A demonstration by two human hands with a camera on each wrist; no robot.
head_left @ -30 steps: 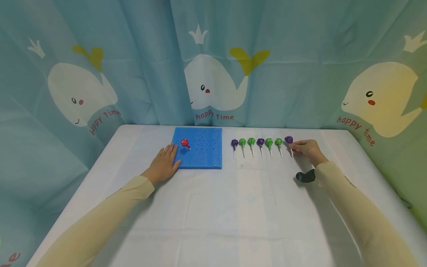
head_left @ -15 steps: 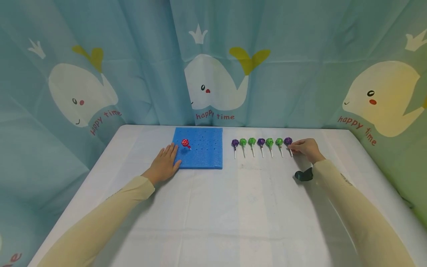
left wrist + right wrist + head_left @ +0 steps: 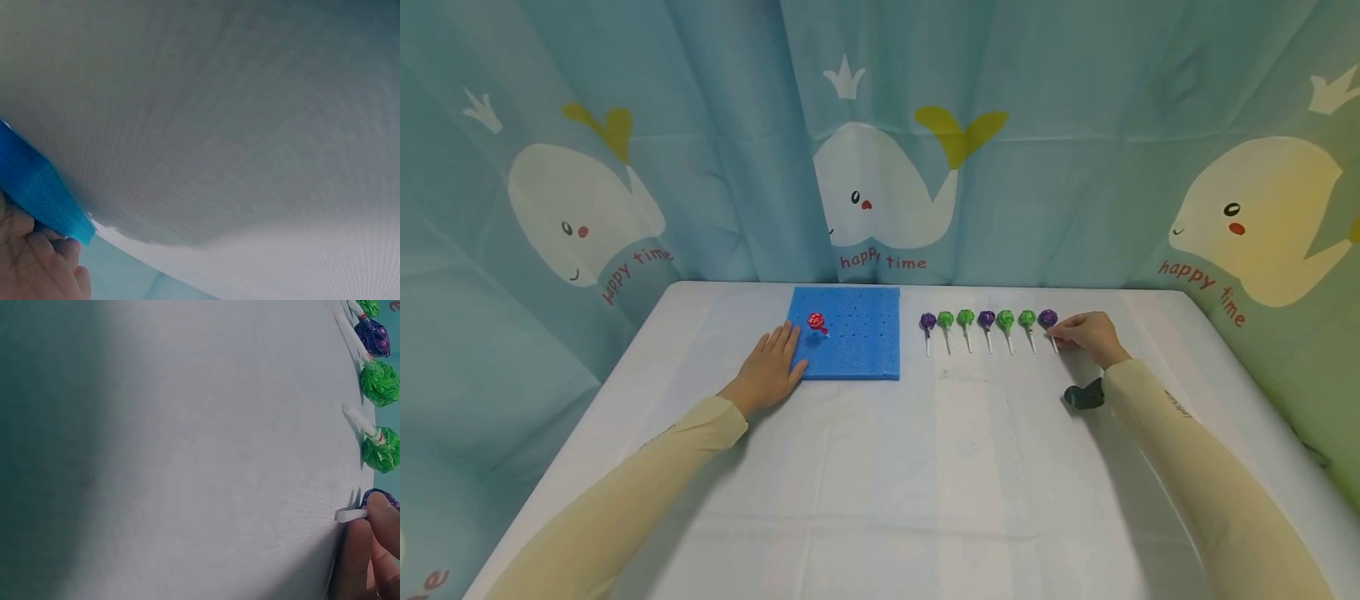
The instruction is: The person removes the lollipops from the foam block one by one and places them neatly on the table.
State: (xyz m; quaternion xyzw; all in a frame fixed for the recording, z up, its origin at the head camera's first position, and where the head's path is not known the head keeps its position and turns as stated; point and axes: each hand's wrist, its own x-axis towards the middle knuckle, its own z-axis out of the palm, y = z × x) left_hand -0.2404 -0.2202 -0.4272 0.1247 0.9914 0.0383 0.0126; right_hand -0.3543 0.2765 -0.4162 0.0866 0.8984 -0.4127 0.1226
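My left hand [image 3: 765, 369] rests with straight fingers on the left edge of a blue foam board [image 3: 865, 357] dotted with small holes. A red lollipop [image 3: 816, 321] stands tilted in the board, just right of those fingertips. At the right end of a row of lollipops, my right hand [image 3: 1088, 335] pinches the stick of a purple lollipop [image 3: 1048, 317]. In the right wrist view, thumb and finger hold that white stick [image 3: 352, 515] close to its purple wrapper. The left wrist view catches the left fingers [image 3: 44, 262] beside the board's edge [image 3: 47, 187].
Left of the held one, green lollipops [image 3: 1027, 318] and purple lollipops [image 3: 987, 318] lie in a row on the white table [image 3: 887, 483], sticks toward me. A dark object [image 3: 1084, 395] shows beside the right sleeve. A whale-print curtain [image 3: 1037, 208] stands behind the table.
The purple lollipop in my right hand has come down slightly, into line with the row, over the first half second. The left hand has stayed in place on the board.
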